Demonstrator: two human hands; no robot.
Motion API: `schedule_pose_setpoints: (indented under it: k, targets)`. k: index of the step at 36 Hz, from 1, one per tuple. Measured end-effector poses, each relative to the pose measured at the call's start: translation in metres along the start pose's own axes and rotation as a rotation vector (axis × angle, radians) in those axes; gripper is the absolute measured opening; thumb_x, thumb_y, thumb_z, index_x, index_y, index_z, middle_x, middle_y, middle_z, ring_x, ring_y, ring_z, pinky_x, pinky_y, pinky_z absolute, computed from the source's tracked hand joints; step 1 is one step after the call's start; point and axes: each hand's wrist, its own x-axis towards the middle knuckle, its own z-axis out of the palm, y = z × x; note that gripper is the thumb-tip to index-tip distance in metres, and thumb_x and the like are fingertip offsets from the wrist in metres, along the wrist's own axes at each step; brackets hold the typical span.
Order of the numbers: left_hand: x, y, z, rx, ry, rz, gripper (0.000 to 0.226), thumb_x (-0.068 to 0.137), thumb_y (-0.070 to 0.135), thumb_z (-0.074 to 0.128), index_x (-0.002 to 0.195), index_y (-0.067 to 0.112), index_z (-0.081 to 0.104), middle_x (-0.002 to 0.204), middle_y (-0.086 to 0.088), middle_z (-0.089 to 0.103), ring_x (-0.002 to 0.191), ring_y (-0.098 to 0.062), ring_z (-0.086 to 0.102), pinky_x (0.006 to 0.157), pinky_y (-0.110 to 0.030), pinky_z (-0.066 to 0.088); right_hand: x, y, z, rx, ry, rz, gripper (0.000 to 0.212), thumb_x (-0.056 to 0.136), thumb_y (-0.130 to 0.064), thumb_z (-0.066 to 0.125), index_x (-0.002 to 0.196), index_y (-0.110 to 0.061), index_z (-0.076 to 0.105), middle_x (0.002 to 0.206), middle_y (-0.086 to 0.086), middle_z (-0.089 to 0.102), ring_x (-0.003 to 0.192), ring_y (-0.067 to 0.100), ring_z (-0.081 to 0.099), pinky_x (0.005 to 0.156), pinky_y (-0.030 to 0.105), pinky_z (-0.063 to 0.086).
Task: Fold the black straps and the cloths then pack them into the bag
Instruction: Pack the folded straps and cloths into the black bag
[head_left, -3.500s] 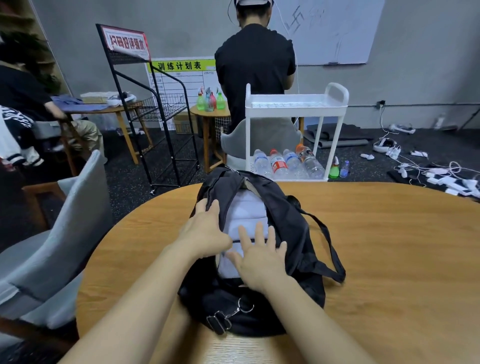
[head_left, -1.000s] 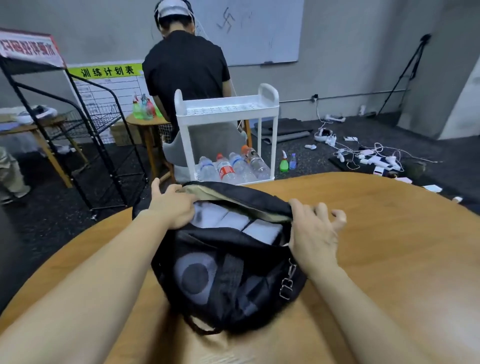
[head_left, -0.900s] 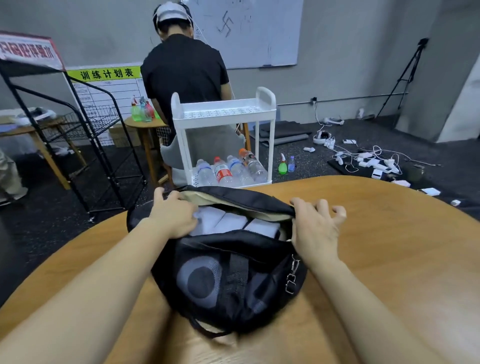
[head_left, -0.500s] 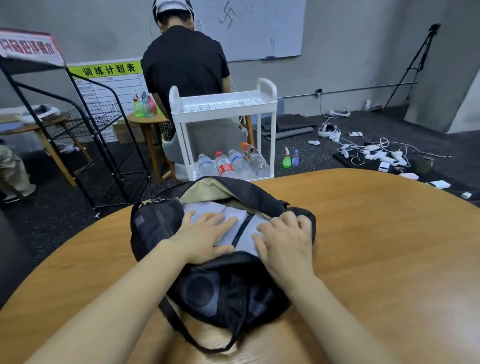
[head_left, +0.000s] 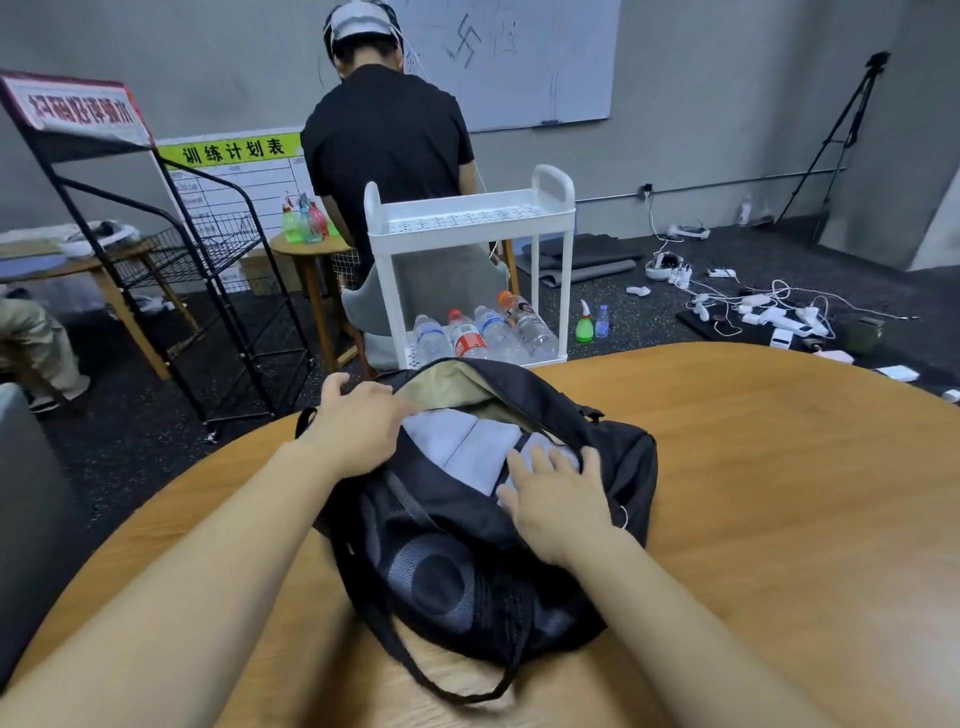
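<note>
While the black bag (head_left: 467, 545) lies open on the round wooden tabletop (head_left: 779, 493), the head view shows both hands at its mouth, set apart from each other. The left hand (head_left: 358, 421) sits at the bag's left edge with its fingers curled over the rim by the raised flap; whether it truly pinches the fabric I cannot tell. The right hand (head_left: 558, 499) lies flat, fingers straight and spread, pressing on the right end of the pale grey cloths (head_left: 462, 447). Those cloths are folded and lie side by side inside the bag's opening, beneath the tan lining of the flap. A black strap (head_left: 447, 670) trails in a loop from the bag's near side onto the tabletop, and a small metal ring hangs at the bag's right side.

Beyond the tabletop stands a white cart (head_left: 467, 249) with water bottles (head_left: 483, 332) on its lower shelf. Behind it a person in a black shirt (head_left: 387, 150) faces away. To the left is a black wire rack (head_left: 171, 270), and cables and white devices (head_left: 753, 306) are scattered over the dark floor on the right, near a tripod (head_left: 841, 140).
</note>
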Motion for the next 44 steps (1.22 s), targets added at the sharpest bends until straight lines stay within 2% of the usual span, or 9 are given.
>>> schedule_pose_setpoints:
  k: [4, 7, 13, 17, 23, 27, 33, 37, 44]
  targets:
    - [0.012, -0.008, -0.005, 0.031, -0.070, -0.018, 0.051, 0.099, 0.013, 0.027, 0.134, 0.041, 0.051, 0.132, 0.001, 0.054, 0.137, -0.016, 0.032, 0.110, -0.047, -0.003, -0.015, 0.012, -0.009, 0.120, 0.396, 0.036, 0.030, 0.097, -0.026, 0.031, 0.096, -0.022, 0.061, 0.095, -0.005, 0.066, 0.117, 0.021, 0.051, 0.099, 0.045, 0.013]
    - [0.024, -0.015, -0.005, 0.061, -0.125, -0.018, 0.045, 0.098, 0.017, 0.029, 0.126, 0.037, 0.058, 0.130, 0.004, 0.055, 0.137, -0.016, 0.031, 0.112, -0.053, -0.002, -0.028, 0.027, -0.002, 0.219, 0.583, 0.037, 0.033, 0.080, -0.028, 0.034, 0.058, -0.024, 0.059, 0.055, -0.007, 0.053, 0.085, 0.017, 0.055, 0.094, 0.041, 0.020]
    - [0.037, -0.024, 0.002, 0.058, -0.209, -0.078, 0.045, 0.102, 0.029, 0.020, 0.120, 0.033, 0.061, 0.132, 0.012, 0.054, 0.138, -0.016, 0.028, 0.112, -0.057, -0.004, -0.045, 0.056, 0.009, 0.061, 0.265, -0.072, 0.030, 0.064, -0.023, 0.040, 0.076, -0.026, 0.067, 0.074, -0.009, 0.060, 0.105, 0.016, 0.043, 0.104, 0.047, 0.005]
    - [0.036, -0.031, 0.001, 0.046, -0.187, -0.119, 0.047, 0.102, 0.030, 0.017, 0.128, 0.033, 0.056, 0.139, 0.008, 0.050, 0.141, -0.015, 0.024, 0.113, -0.055, -0.005, -0.045, 0.074, 0.019, -0.024, 0.359, -0.111, 0.013, 0.049, -0.029, 0.057, 0.059, -0.029, 0.066, 0.066, -0.012, 0.051, 0.089, 0.024, 0.048, 0.096, 0.051, 0.020]
    - [0.030, -0.042, -0.001, 0.057, -0.160, -0.126, 0.046, 0.101, 0.031, 0.018, 0.127, 0.036, 0.057, 0.140, 0.011, 0.048, 0.142, -0.015, 0.022, 0.115, -0.056, -0.006, -0.040, 0.080, 0.017, 0.010, 0.267, -0.116, 0.010, 0.066, -0.029, 0.048, 0.067, -0.023, 0.057, 0.072, -0.013, 0.055, 0.113, 0.020, 0.042, 0.100, 0.050, 0.008]
    - [0.020, -0.042, -0.012, 0.178, -0.118, -0.146, 0.045, 0.095, 0.023, 0.031, 0.134, 0.038, 0.049, 0.141, 0.008, 0.048, 0.143, -0.020, 0.021, 0.114, -0.058, -0.006, -0.032, 0.092, 0.000, 0.060, 0.525, -0.101, 0.019, 0.056, -0.023, 0.054, 0.058, -0.026, 0.035, 0.056, -0.013, 0.043, 0.096, 0.024, 0.050, 0.093, 0.046, 0.018]
    - [0.004, -0.039, -0.024, 0.254, 0.002, -0.170, 0.039, 0.089, 0.013, 0.038, 0.122, 0.030, 0.049, 0.116, 0.007, 0.057, 0.131, -0.020, 0.031, 0.110, -0.060, -0.011, -0.021, 0.111, -0.030, -0.069, 0.361, 0.072, 0.013, 0.082, -0.014, 0.051, 0.081, -0.026, 0.047, 0.091, -0.011, 0.064, 0.130, 0.022, 0.030, 0.101, 0.052, -0.001]
    - [-0.014, -0.036, -0.026, 0.254, 0.151, -0.167, 0.014, 0.098, 0.023, 0.044, 0.107, 0.032, 0.050, 0.094, 0.011, 0.057, 0.123, -0.015, 0.035, 0.106, -0.054, -0.016, -0.010, 0.116, -0.039, -0.082, 0.324, 0.118, 0.018, 0.079, -0.008, 0.049, 0.085, -0.025, 0.048, 0.094, -0.010, 0.063, 0.135, 0.024, 0.025, 0.102, 0.054, -0.004]
    - [-0.052, -0.034, -0.017, 0.215, 0.399, -0.159, 0.015, 0.096, 0.027, 0.053, 0.083, 0.032, 0.047, 0.076, 0.014, 0.057, 0.110, -0.016, 0.045, 0.108, -0.054, 0.010, 0.002, 0.129, -0.056, -0.043, 0.395, 0.120, 0.028, 0.071, 0.000, 0.052, 0.085, -0.023, 0.044, 0.097, -0.008, 0.061, 0.137, 0.027, 0.021, 0.105, 0.051, -0.001]
